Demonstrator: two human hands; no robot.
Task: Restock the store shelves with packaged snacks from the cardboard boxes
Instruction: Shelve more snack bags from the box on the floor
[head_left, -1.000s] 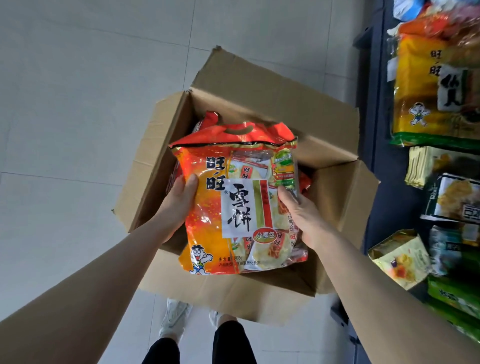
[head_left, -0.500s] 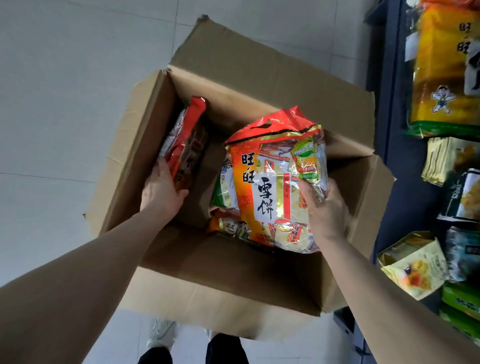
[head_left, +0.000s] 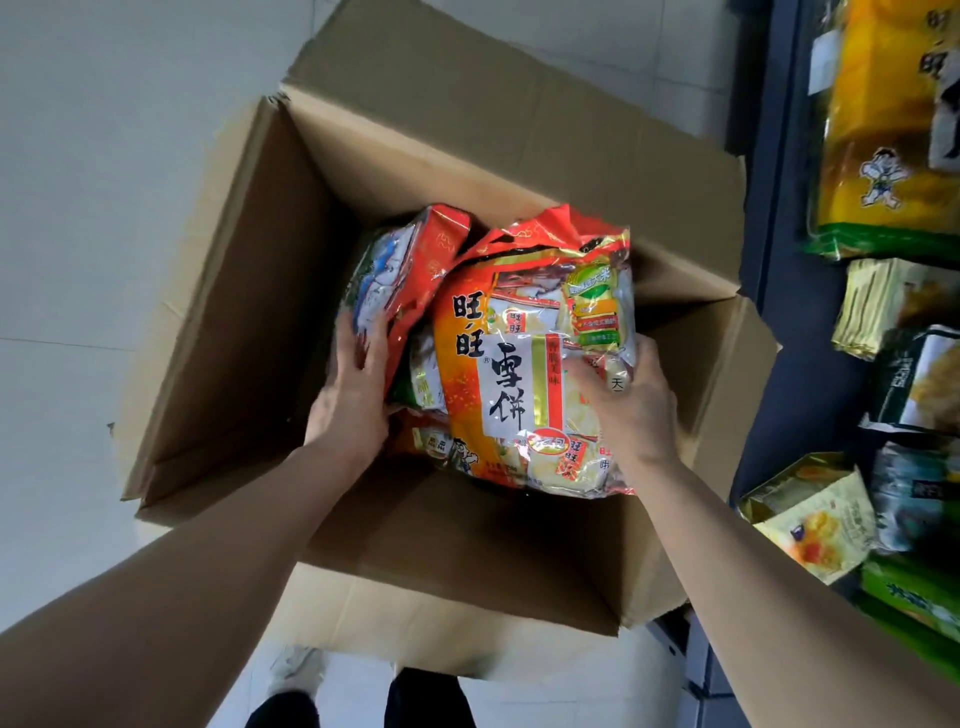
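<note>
Hands (head_left: 353, 400) grip snack bags (head_left: 524, 374) (inside cardboard box (head_left: 249, 291)).

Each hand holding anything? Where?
Right hand grips the front snack bag at its right edge. Left hand grips the second bag, behind, at its lower part.

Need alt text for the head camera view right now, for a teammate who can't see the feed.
Two bare hands reach into an open cardboard box on a tiled floor: the right hand grips an orange snack bag by its edge, and the left hand holds a second red-topped bag beside it. Store shelves stocked with packaged snacks run along the right.
</note>
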